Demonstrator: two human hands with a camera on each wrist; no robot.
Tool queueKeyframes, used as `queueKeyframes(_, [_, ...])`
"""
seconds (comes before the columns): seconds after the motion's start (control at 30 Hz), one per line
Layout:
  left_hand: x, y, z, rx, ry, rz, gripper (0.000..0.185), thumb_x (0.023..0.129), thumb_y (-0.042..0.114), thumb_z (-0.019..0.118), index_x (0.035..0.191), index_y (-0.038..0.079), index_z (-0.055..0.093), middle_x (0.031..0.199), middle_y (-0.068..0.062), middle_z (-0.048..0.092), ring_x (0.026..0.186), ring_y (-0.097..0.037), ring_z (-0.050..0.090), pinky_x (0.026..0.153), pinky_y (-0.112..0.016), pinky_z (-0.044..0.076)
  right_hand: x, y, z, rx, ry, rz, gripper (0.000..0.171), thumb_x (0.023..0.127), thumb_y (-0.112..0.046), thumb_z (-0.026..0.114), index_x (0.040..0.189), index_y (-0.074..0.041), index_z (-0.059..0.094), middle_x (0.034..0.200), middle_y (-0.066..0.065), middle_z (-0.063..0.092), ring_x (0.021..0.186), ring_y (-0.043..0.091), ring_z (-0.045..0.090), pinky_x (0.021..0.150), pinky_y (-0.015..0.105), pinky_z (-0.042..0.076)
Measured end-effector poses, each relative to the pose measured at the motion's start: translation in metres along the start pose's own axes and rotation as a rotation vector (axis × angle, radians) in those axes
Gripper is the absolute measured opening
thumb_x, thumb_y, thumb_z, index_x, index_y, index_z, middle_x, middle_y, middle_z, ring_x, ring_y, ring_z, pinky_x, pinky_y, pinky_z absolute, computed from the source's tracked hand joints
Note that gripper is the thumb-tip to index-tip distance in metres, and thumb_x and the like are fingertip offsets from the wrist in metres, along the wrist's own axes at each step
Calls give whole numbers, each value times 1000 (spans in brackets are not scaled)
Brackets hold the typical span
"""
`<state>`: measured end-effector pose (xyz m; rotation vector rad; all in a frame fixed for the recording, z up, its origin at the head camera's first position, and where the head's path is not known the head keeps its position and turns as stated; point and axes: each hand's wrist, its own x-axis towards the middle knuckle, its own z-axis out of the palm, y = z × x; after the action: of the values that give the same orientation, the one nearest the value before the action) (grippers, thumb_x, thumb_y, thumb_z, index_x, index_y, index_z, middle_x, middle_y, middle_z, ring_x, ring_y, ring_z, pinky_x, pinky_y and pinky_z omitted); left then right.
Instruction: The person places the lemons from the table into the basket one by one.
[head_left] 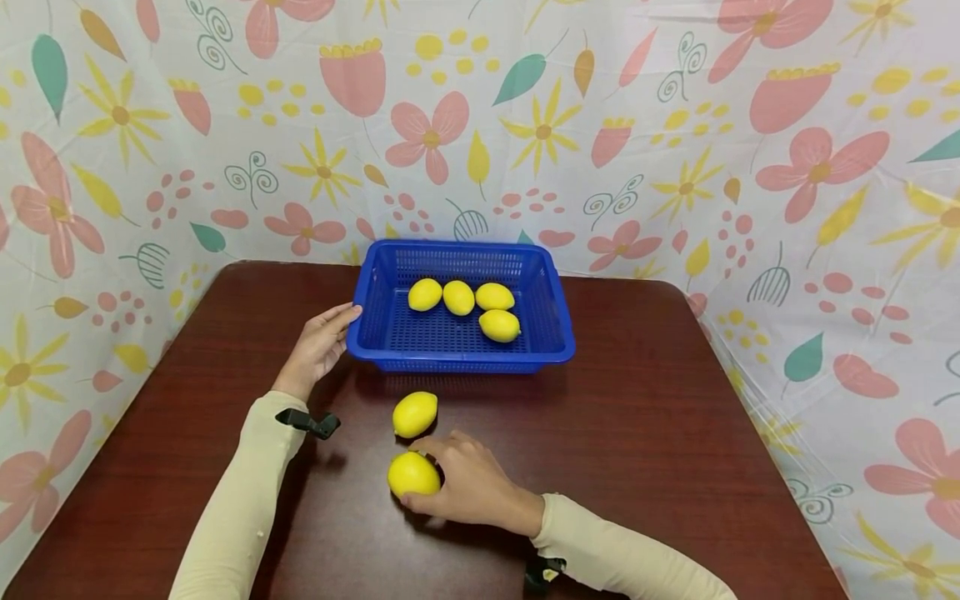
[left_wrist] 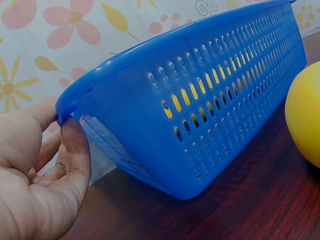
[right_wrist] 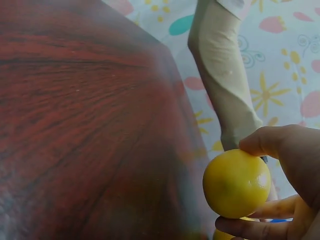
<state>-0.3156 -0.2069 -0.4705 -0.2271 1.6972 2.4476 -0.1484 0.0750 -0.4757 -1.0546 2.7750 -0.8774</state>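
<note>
My right hand (head_left: 468,487) lay on the dark wooden table (head_left: 660,442), its fingers (right_wrist: 265,142) curled round the near lemon (head_left: 412,474), thumb below and forefinger over the top. A second lemon (head_left: 415,413) sat just beyond it, between my hand and the blue basket (head_left: 558,333), where four lemons (head_left: 465,302) rested toward the far wall. My left hand (head_left: 318,346) steadied the basket at its left rim, thumb (left_wrist: 75,150) hooked against the edge and the other fingers loosely bent beside the wall.

My hold looked shallow, more fingertips than palm, so I judged the smooth fruit could squirt free as I raised it. My knuckles were close to the second lemon, and a careless lift could nudge it rolling toward the table edge. The basket looked light; leaning on its rim might tip it.
</note>
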Motion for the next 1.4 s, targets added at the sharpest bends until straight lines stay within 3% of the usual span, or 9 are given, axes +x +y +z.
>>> queueKeyframes(0.37, [0, 1, 0, -11, 3, 1, 35, 101, 19, 69, 131, 7, 55, 100, 4, 72, 91, -8, 67, 78, -20, 58, 7, -1, -34, 29, 23, -33, 53, 80, -49, 82, 124, -20, 72, 97, -10, 71, 85, 19, 61, 66, 20, 45])
queueKeyframes(0.67, [0, 1, -2, -5, 5, 3, 39, 101, 19, 68, 134, 6, 53, 100, 4, 71, 91, -8, 66, 79, -19, 58, 27, -2, -70, -65, 26, -71, 57, 80, -51, 80, 125, -19, 72, 103, -9, 73, 84, 13, 54, 64, 23, 45])
queueKeyframes(0.87, [-1, 1, -1, 5, -3, 9, 44, 101, 21, 68, 138, 4, 51, 100, 4, 71, 90, -8, 66, 78, -19, 58, 42, 0, -102, -90, 16, -107, 55, 82, -50, 79, 129, -21, 70, 110, -9, 73, 88, 12, 55, 70, 27, 49])
queueKeyframes(0.97, [-2, 2, 0, 10, -6, 7, 46, 101, 21, 68, 139, 3, 50, 100, 4, 71, 89, -7, 67, 78, -19, 58, 51, 3, -119, -109, 22, -126, 56, 82, -50, 78, 130, -21, 70, 114, -8, 73, 91, 11, 56, 82, 33, 52])
queueKeyframes(1.1, [-1, 3, -1, 7, -6, 0, 49, 101, 20, 68, 141, 2, 49, 100, 5, 71, 89, -7, 67, 79, -19, 58, 63, 7, -140, -121, 27, -155, 56, 82, -49, 79, 128, -19, 71, 109, -6, 74, 85, 11, 57, 75, 32, 53])
queueKeyframes(1.2, [0, 4, -1, 12, -7, -5, 51, 101, 21, 68, 143, 1, 48, 100, 5, 71, 91, -7, 67, 80, -19, 58, 72, 12, -154, -116, 9, -166, 54, 82, -46, 80, 127, -17, 72, 102, -6, 73, 75, 12, 58, 60, 27, 48])
queueKeyframes(1.3, [1, 4, -1, 15, -13, -6, 51, 101, 21, 69, 143, 1, 48, 99, 6, 72, 91, -7, 67, 81, -19, 58, 81, 18, -164, -119, -11, -162, 54, 81, -43, 81, 126, -15, 72, 96, -4, 73, 73, 15, 59, 58, 27, 46])
queueKeyframes(1.4, [2, 3, -2, 8, -14, -4, 49, 101, 20, 69, 141, 1, 50, 99, 5, 72, 91, -7, 68, 80, -20, 58, 87, 23, -172, -147, -22, -140, 56, 81, -44, 81, 127, -14, 72, 97, 0, 73, 82, 20, 62, 63, 29, 48])
